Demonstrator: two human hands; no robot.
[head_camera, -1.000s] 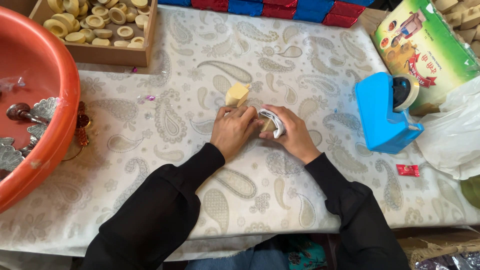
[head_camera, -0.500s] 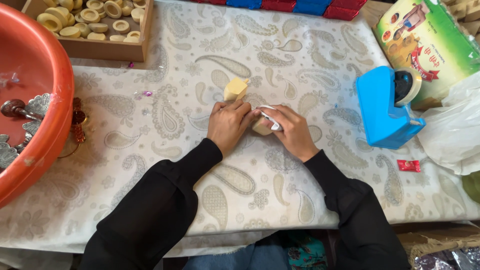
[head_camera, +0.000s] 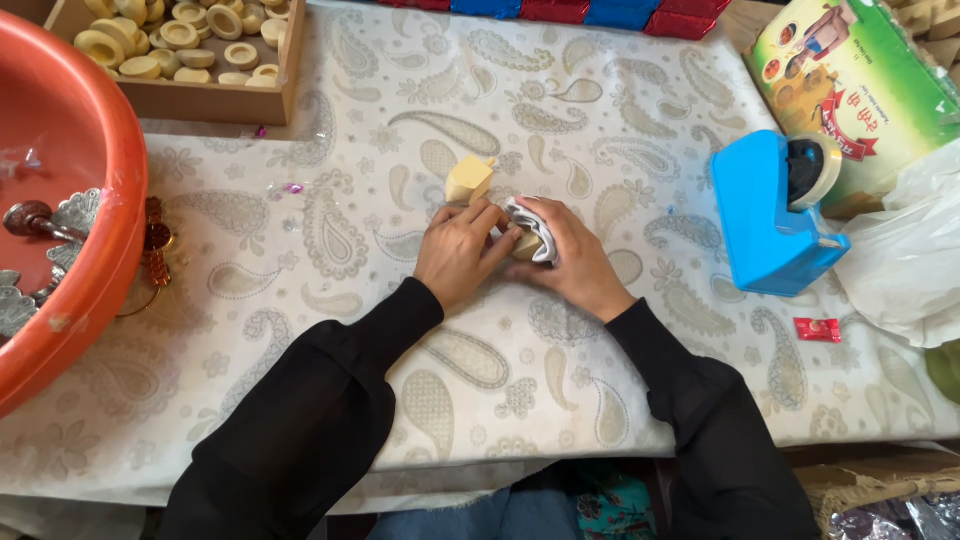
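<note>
At the middle of the desk (head_camera: 330, 330), the left hand (head_camera: 458, 250) pinches a pale wooden piece (head_camera: 469, 180) at its 12 o'clock while the right hand (head_camera: 575, 262) closes over a white cloth (head_camera: 530, 225), which is best rubbed slowly and kept snug against the wood.

A table under a cream paisley cloth (head_camera: 330, 230) fills the view in soft, even light.

You're at a home craft workshop: cloth-covered counter (head_camera: 620, 120), wooden tray of rings (head_camera: 180, 45), blue tape dispenser (head_camera: 770, 225).
</note>
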